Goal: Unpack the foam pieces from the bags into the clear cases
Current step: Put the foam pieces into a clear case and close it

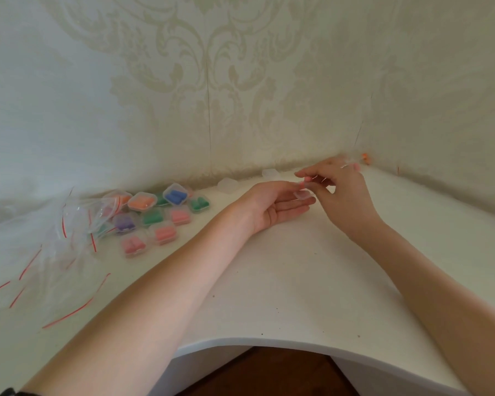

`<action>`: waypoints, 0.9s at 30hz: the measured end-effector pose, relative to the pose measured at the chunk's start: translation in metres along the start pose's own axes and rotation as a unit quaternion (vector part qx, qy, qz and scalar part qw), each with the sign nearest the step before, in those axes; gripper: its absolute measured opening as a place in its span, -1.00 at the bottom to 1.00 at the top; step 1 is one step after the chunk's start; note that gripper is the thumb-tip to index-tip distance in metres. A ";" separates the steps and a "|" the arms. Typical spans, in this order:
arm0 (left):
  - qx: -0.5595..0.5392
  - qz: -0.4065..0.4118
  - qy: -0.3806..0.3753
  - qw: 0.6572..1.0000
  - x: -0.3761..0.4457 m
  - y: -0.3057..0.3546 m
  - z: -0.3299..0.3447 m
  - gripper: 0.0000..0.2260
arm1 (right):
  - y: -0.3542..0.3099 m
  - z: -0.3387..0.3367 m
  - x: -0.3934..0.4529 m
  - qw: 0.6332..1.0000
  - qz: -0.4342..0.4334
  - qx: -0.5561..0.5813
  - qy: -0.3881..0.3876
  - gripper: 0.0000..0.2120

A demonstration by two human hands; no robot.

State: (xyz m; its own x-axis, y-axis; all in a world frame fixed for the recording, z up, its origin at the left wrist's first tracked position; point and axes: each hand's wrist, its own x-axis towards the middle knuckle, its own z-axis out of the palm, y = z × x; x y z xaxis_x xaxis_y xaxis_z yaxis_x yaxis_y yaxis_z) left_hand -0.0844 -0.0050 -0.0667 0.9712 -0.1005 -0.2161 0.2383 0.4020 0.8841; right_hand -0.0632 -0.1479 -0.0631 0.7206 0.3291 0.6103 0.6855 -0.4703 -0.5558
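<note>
head view: left hand (pixel 280 205) lies palm-up, fingers straight and relaxed, with a small clear case (pixel 303 194) resting on the fingertips, probably as a steady tray so the other hand can load it. Right hand (pixel 342 184) hovers just above the case, fingers curled, pinching what looks like a thin clear bag with a pink foam piece (pixel 307 179) at the tips; motion blur, so exact grip unclear

Judgement: mid-transfer, foam going from bag to case

Filled cases (pixel 160 215) sit well to the left of the left hand, clustered out of the work zone; rigid clear plastic, rounded-square, soft matte foam inside in orange, blue, green, purple, pink. Further left, emptied bags (pixel 40 252): crinkly glossy film with red zip strips

Spare empty cases (pixel 227 184) just beyond the left hand at the wall, within reach. One orange piece (pixel 365 157) beyond the right hand in the corner. Desk (pixel 269 281) is matte white, curved front edge
</note>
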 end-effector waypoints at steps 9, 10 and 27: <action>-0.032 -0.014 0.002 0.999 -0.002 0.001 -0.001 -0.89 | 0.003 -0.002 0.001 0.994 -0.037 -0.085 -0.057 -0.75; -0.039 -0.015 0.003 0.999 -0.002 0.001 -0.001 -0.88 | 0.002 -0.002 0.001 0.995 -0.041 -0.077 -0.052 -0.75; -0.093 -0.025 0.026 0.995 0.001 0.003 -0.003 -0.64 | 0.000 0.001 -0.002 0.992 0.077 0.091 0.028 -0.81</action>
State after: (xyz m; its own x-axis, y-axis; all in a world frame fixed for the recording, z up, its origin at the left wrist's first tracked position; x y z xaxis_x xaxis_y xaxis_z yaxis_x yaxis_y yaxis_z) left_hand -0.0831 -0.0009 -0.0654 0.9559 -0.0790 -0.2827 0.2772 0.5597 0.7809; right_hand -0.0647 -0.1477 -0.0654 0.8143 0.2162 0.5387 0.5796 -0.3537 -0.7342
